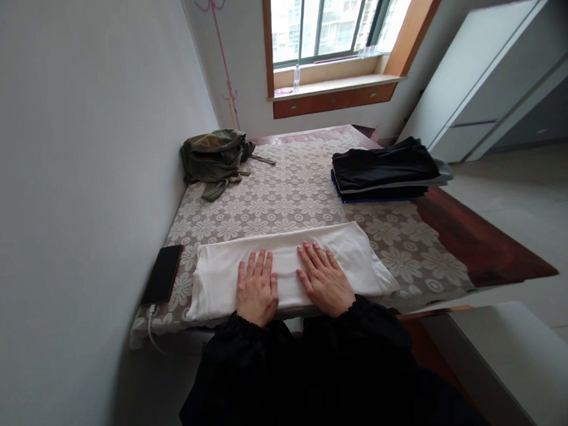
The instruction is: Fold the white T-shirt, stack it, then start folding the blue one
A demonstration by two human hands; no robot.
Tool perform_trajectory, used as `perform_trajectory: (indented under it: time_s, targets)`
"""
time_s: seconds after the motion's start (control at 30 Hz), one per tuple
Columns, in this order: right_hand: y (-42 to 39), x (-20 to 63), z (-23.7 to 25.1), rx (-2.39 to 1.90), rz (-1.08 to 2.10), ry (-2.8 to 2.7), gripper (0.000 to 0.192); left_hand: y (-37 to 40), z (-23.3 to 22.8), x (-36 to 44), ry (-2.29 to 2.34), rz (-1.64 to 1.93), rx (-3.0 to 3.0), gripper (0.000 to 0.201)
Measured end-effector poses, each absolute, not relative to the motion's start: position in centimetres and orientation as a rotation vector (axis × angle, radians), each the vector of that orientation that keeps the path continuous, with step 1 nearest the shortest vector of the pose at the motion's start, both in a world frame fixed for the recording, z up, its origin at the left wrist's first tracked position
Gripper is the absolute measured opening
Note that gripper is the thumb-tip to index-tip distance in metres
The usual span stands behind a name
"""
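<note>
A white folded cloth (285, 238), perhaps a garment, lies in a long flat strip along the near edge of the table. My left hand (256, 289) rests palm down on its left half, fingers stretched out and pointing away from me. On the right half, my right hand (325, 279) also lies flat, its fingers slightly spread and angled to the left. Neither hand grips the cloth. A gap of bare white fabric separates the two hands. What kind of garment the cloth is cannot be made out.
A patterned flower tablecloth (283, 203) covers the table. At the left edge lies a phone (162, 275) with a cable (151, 322). A green backpack (215, 156) leans by the wall. Folded dark clothes (385, 166) are stacked at the back right.
</note>
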State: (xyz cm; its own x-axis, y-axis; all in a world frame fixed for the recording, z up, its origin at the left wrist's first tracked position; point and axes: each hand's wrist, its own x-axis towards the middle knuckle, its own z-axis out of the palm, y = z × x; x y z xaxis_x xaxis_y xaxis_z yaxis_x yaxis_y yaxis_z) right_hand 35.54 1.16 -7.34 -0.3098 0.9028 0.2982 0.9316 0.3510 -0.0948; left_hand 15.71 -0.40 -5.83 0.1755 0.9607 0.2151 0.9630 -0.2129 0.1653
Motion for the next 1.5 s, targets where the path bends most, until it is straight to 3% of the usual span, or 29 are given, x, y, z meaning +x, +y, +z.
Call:
perform_trajectory:
  time_s: [0.73, 1.1, 1.5]
  targets:
    - [3.4, 42.9, -8.6, -1.867, -0.31, -2.193, 0.062, 0.4, -5.3, 8.5, -2.147, -0.355, -2.153, 0.059]
    - [2.9, 32.7, -6.8, -1.572, -0.08, -2.379, 0.056, 1.3, -4.9, 18.0, -1.984, -0.351, -2.47, 0.059]
    - [4.2, 31.7, -7.0, -1.629, 0.001, -2.355, 0.059, 3.3, -5.8, 18.1, -1.988, -0.268, -2.374, 0.061]
